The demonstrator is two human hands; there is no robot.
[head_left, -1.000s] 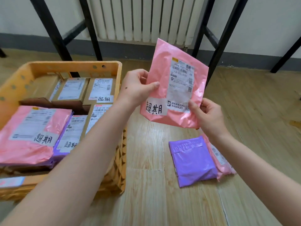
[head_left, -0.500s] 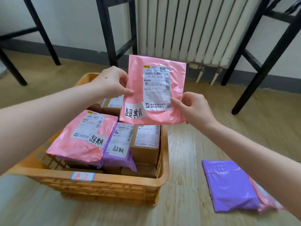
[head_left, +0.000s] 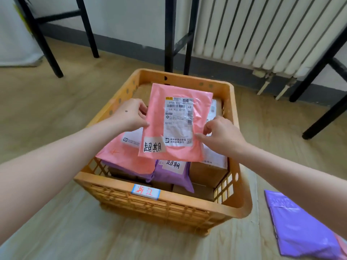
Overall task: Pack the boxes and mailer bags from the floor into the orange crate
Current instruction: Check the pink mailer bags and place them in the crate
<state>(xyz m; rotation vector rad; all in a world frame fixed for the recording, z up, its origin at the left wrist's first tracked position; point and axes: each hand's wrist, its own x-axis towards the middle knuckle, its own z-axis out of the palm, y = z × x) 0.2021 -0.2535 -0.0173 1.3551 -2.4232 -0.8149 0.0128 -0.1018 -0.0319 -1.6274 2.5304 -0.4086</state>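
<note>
A pink mailer bag [head_left: 159,117] with a white shipping label lies nearly flat over the middle of the orange crate [head_left: 169,205]. My left hand [head_left: 129,114] pinches its left edge and my right hand [head_left: 219,133] pinches its right edge. Under it in the crate lie another pink mailer bag [head_left: 122,156], a purple mailer bag [head_left: 174,175] and several cardboard boxes [head_left: 208,171]. On the floor at the lower right lies a purple mailer bag [head_left: 298,228] with a pink one [head_left: 340,243] mostly hidden beneath it.
Black metal table legs [head_left: 171,34] stand right behind the crate, with more at the left [head_left: 41,38] and right [head_left: 326,113]. A white radiator [head_left: 262,30] hangs on the back wall. Wooden floor [head_left: 47,109] surrounds the crate.
Both hands have carried the pink mailer bag from upright above the floor leftward and down until it lies nearly flat over the crate's contents. The view has swung toward the crate.
</note>
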